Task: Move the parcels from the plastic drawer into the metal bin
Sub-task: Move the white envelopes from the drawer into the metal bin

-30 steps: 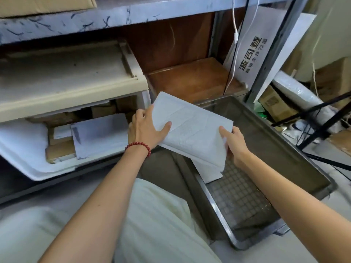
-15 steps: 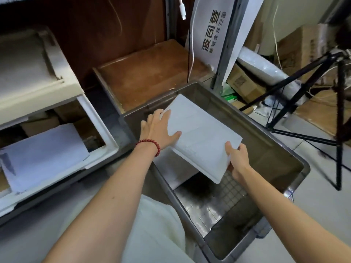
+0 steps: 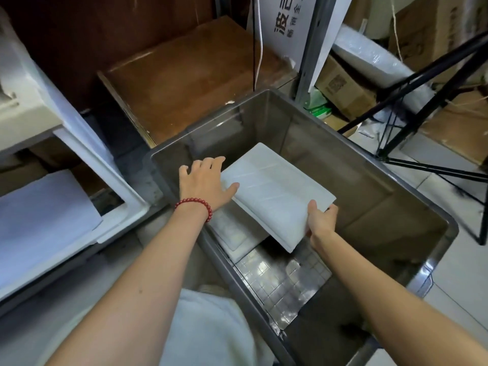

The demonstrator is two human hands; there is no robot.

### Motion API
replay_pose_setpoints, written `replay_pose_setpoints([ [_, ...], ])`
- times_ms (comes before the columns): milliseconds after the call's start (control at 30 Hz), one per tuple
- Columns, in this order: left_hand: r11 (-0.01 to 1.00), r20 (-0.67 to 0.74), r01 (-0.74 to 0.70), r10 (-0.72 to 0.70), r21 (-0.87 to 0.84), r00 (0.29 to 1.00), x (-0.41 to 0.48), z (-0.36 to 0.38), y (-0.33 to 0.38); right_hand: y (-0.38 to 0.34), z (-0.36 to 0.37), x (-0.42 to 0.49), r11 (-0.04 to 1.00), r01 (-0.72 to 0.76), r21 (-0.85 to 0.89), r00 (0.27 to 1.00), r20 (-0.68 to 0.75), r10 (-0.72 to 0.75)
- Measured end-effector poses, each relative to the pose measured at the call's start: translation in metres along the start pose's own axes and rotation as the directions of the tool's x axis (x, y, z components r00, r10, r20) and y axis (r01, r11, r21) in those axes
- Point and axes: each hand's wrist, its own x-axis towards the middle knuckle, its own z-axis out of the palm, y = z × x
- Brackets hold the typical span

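L hand point(image 3: 204, 184) lies loose, fingers spread, only the thumb pressing the white parcel point(image 3: 274, 196); R hand point(image 3: 320, 220) grasps its lower corner. Since 1 s ago the parcel went from above the plastic drawer point(image 3: 126, 196), left of frame, down into the metal bin point(image 3: 435, 215), centre. Release is probably next; another parcel point(image 3: 45, 215) waits in the drawer.

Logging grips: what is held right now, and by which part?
The parcel, over the bin: right hand grips its near right corner; left hand rests a thumb on its left edge.
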Motion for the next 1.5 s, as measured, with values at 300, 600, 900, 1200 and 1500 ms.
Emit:
replay_pose_setpoints([
  [300, 0.997, -0.045, 0.064, -0.066, -0.041, 0.997, -0.002, 0.005, -0.014, 0.021, 0.043, 0.040, 0.991, -0.131, 0.032, 0.989, 0.075, 0.128],
  [600, 0.984, -0.174, 0.039, -0.070, -0.176, 0.982, -0.005, 0.006, -0.016, 0.044, 0.049, 0.055, 0.979, -0.094, -0.184, 0.995, -0.038, 0.088],
  [900, 0.987, -0.157, 0.036, -0.060, -0.155, 0.986, -0.001, 0.009, -0.015, 0.060, 0.027, 0.076, 0.910, -0.286, -0.301, 0.886, 0.279, 0.371],
  [1200, 0.997, -0.165, -0.020, 0.008, -0.072, 0.986, -0.014, 0.003, -0.012, 0.028, 0.009, 0.043, 0.623, 0.314, -0.716, 0.862, 0.490, 0.128],
  [1500, 0.985, -0.215, 0.167, -0.172, -0.042, 0.961, -0.069, -0.038, -0.066, -0.058, 0.047, -0.047, 0.466, 0.769, -0.438, 0.579, 0.785, -0.218],
])
